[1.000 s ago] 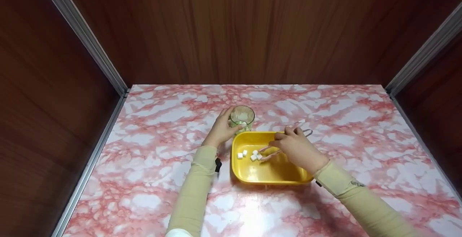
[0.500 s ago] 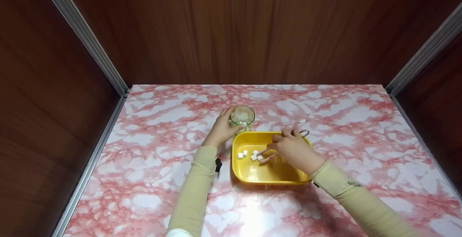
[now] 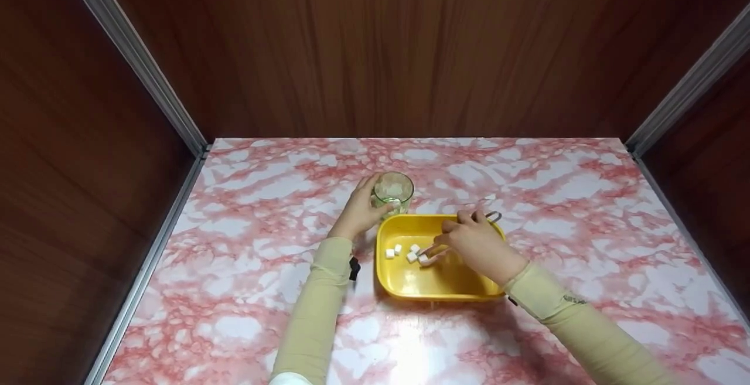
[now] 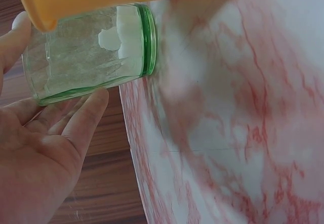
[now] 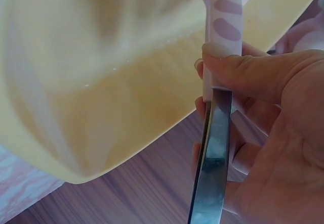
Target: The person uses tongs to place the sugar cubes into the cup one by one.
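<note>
My left hand (image 3: 358,212) holds a clear green-tinted glass (image 3: 394,188) upright on the table, fingers round its far side and thumb on the near side. Over the yellow tub (image 3: 404,290), my right hand (image 3: 483,247) pinches a pair of tongs (image 5: 215,153) with a steel spring handle and pink arms. The tong tips are right at one white cube (image 3: 423,260), which looks like a sugar cube. Several more white cubes (image 3: 391,253) lie on the tub's floor to the left. In the right wrist view the tips are out of sight.
The glass stands just behind the tub's back left corner, close to its rim. Pink and white marbled table (image 3: 246,279) spreads all around. Brown wood-grain panels (image 3: 375,51) enclose the back and both sides, with metal corner strips.
My right hand has shifted a little left and the tong tips have drawn together. The cube at the tips has moved slightly toward me, apart from its neighbours. The left hand and glass stay put.
</note>
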Demonstrator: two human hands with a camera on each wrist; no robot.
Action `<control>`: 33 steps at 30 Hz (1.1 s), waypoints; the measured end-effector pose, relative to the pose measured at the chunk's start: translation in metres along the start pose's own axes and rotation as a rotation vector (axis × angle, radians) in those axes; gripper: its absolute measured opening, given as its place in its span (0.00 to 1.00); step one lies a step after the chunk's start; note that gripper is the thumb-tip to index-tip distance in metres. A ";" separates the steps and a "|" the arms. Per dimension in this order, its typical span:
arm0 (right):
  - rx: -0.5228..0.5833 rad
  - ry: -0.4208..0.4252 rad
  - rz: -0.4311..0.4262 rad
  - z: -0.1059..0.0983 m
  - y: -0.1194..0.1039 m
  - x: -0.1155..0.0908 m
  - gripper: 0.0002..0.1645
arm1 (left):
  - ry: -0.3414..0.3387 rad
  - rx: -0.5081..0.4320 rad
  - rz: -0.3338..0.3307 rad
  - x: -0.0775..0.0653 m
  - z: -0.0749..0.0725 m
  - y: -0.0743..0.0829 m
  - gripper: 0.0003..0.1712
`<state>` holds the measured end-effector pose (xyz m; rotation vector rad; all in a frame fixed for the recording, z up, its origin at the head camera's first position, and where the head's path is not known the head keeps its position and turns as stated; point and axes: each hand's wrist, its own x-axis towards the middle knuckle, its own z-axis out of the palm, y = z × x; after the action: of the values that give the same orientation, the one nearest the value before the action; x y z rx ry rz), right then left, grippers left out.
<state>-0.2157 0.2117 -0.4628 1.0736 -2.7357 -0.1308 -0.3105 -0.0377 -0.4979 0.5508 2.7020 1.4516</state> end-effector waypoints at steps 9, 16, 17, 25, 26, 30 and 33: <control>-0.023 0.006 -0.010 0.000 0.000 0.000 0.21 | 0.009 -0.008 0.011 0.000 0.000 -0.001 0.46; -0.011 0.009 -0.010 -0.001 0.000 -0.001 0.19 | 0.002 -0.033 0.007 -0.001 0.000 -0.002 0.46; -0.014 0.008 -0.011 -0.001 0.000 -0.002 0.19 | 0.002 -0.033 0.008 -0.001 0.000 -0.002 0.46; 0.023 0.018 0.020 -0.005 0.004 -0.002 0.18 | 0.007 -0.031 0.018 0.000 0.000 -0.002 0.46; 0.029 0.019 0.025 -0.006 0.004 -0.002 0.19 | 0.006 -0.032 0.019 0.000 0.000 -0.002 0.46; 0.026 0.020 0.035 -0.010 0.007 -0.001 0.20 | 0.009 -0.029 0.032 0.000 0.001 -0.003 0.46; 0.024 0.025 0.037 -0.013 0.008 -0.001 0.19 | 0.011 -0.019 0.035 0.001 0.001 -0.003 0.46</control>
<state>-0.2180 0.2181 -0.4492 1.0231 -2.7397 -0.0785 -0.3118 -0.0385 -0.5007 0.5936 2.6974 1.4920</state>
